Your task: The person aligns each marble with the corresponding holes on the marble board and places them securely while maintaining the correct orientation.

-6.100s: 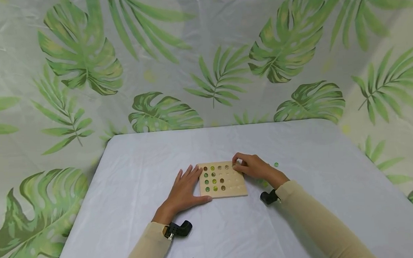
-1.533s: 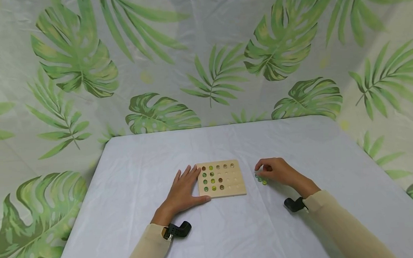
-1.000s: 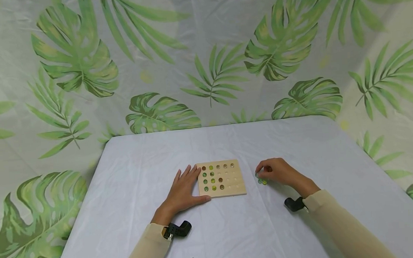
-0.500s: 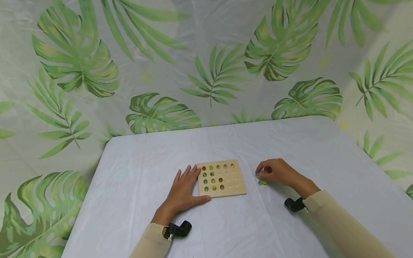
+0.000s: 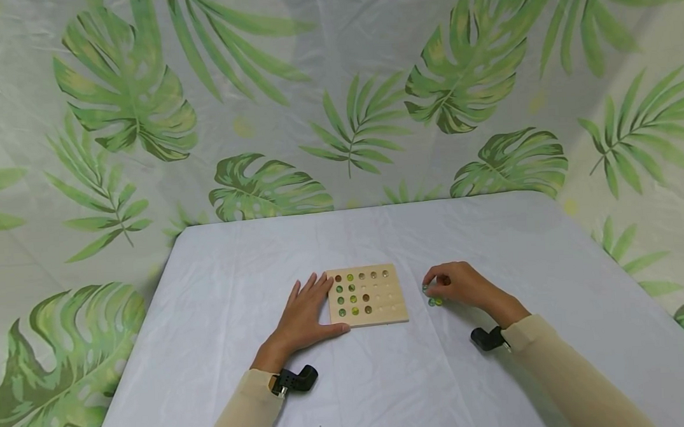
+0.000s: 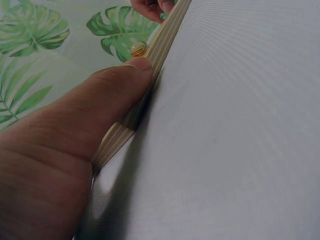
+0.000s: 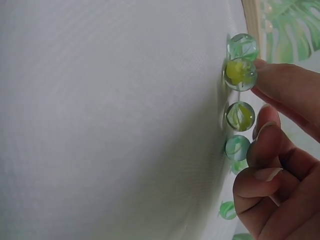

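Note:
A pale wooden board (image 5: pixel 398 307) with rows of round hollows lies mid-table; its left columns and top row hold glass marbles. My left hand (image 5: pixel 302 316) rests along its left side, fingers straight and spread, thumb (image 6: pixel 122 82) against the near edge. An amber-striped marble (image 6: pixel 138 49) sits just past that thumb. Right of the board, my right hand (image 5: pixel 461 283) is curled low over loose marbles. Thumb and index fingertip meet at a green marble (image 7: pixel 243 46). Close by lie a yellow-green marble (image 7: pixel 241 74), another yellow-green marble (image 7: pixel 240 116) and a teal marble (image 7: pixel 237 147).
A white cloth (image 5: pixel 252 255) covers the table. Farther under the right palm lies another green marble (image 7: pixel 228 210). Behind the table hangs a leaf-printed curtain (image 5: pixel 358 66). Each wrist carries a small black camera, such as the left wrist camera (image 5: pixel 303 378).
Since the oldest frame, my right hand has left the board's far right corner, where a marble now sits, and moved right to the loose marbles. Those have since shifted slightly. My left hand stays.

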A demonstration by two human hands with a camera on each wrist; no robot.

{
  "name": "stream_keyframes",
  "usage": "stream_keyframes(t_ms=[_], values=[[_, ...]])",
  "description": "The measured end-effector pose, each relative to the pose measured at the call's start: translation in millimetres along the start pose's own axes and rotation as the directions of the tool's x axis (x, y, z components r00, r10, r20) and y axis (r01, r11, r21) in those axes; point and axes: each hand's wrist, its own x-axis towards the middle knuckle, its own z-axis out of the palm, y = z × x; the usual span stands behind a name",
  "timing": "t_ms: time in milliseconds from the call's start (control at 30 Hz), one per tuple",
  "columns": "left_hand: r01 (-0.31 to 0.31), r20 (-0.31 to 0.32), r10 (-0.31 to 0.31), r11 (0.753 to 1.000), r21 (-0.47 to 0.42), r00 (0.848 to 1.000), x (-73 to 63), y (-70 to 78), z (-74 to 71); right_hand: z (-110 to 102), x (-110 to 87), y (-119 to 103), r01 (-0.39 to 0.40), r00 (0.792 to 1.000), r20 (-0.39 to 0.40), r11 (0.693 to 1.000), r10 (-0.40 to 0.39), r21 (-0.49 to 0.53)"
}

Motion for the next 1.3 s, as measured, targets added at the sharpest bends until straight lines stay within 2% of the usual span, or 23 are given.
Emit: stream_keyframes(t_ms=[400, 767, 1100, 1300], values=[[-0.004, -0.016, 0.004, 1.0, -0.016, 1.0, -0.5, -1.5, 1.2, 4.6, 8.3, -3.9, 0.034, 0.999, -0.001, 0.999, -0.034, 0.017], [0.003, -0.003, -0.003, 1.0, -0.013, 1.0, -0.4, -1.5, 1.1, 9.2, 17.4, -15.1, 0.068, 0.998, -0.018, 0.997, -0.067, 0.028], [-0.008, -0.01, 0.008, 1.0, -0.013, 1.0, -0.1, -2.3, 1.1, 13.7, 26.2, -29.6, 0.061, 0.998, -0.031, 0.997, -0.06, 0.044], [-0.008, -0.01, 0.008, 1.0, -0.006, 1.0, 0.0, -3.5, 2.0, 15.7, 29.5, -36.7, 0.091, 0.995, -0.041, 0.995, -0.089, 0.048]])
